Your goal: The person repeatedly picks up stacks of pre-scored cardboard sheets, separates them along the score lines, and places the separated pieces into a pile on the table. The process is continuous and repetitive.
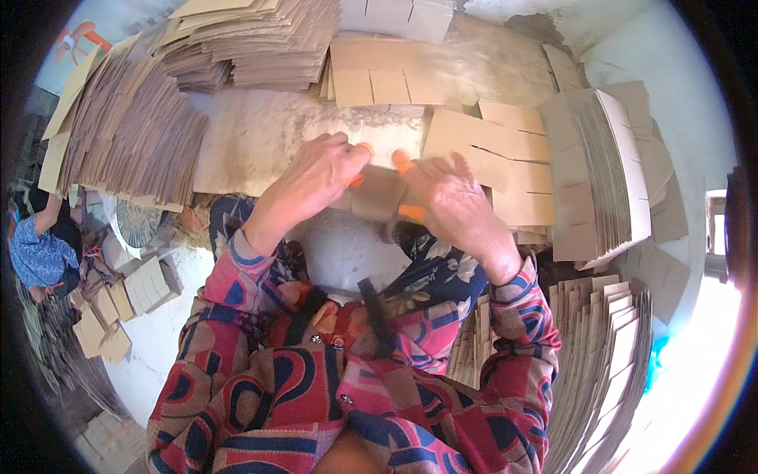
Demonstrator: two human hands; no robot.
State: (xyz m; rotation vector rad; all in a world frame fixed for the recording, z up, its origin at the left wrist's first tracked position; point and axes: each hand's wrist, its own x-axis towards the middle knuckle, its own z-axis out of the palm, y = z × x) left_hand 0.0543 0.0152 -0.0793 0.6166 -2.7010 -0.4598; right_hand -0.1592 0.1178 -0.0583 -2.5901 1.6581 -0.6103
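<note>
Over the near edge of the work surface, my left hand is closed at the left side of a small brown cardboard piece. On its opposite side, my right hand grips it too, slightly smeared by motion. Orange coverings show on fingers of both hands. The piece's lower part hangs between my knees, and its ends are hidden by my fingers. Close by my right hand lie flat, slotted cardboard sheets, overlapping one another.
Tall cardboard stacks stand at the left and back. A slotted bundle leans at the right, with upright rows of cardboard below it. Another person in blue sits at far left, near loose cardboard pieces.
</note>
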